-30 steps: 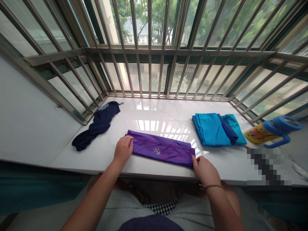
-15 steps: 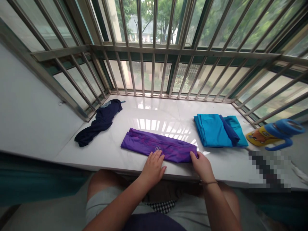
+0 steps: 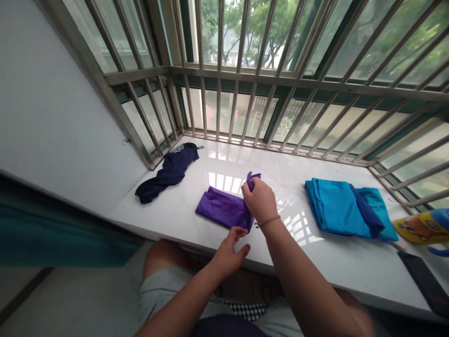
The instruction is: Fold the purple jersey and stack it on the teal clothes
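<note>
Fold in hand: purple cloth [image 3: 220,209] bent, right end raised

Head view. The purple cloth lay on the white sill [image 3: 289,180] before the person, its left part flat, its right end lifted clear. The right hand [image 3: 261,199] had its fingers closed in a pinch on that raised end, a tuft showing past the knuckles. The left hand [image 3: 229,252] had its thumb well apart from the fingers and gripped nothing; its fingertips were at the cloth's near edge, by the bend. Whether they pressed could not be told.

Around it: navy cloth [image 3: 170,172] crumpled to the left; blue cloth [image 3: 333,206] folded to the right, near a bottle [image 3: 423,227] and a dark flat object [image 3: 424,283].

Handling, judged: best to anchor the bend with the left fingertips and carry the end over square to the long edges. The pinch looked bunched; a wider grip would crease less. The fabric seemed slick, so pressing flat looked safer than dragging.
</note>
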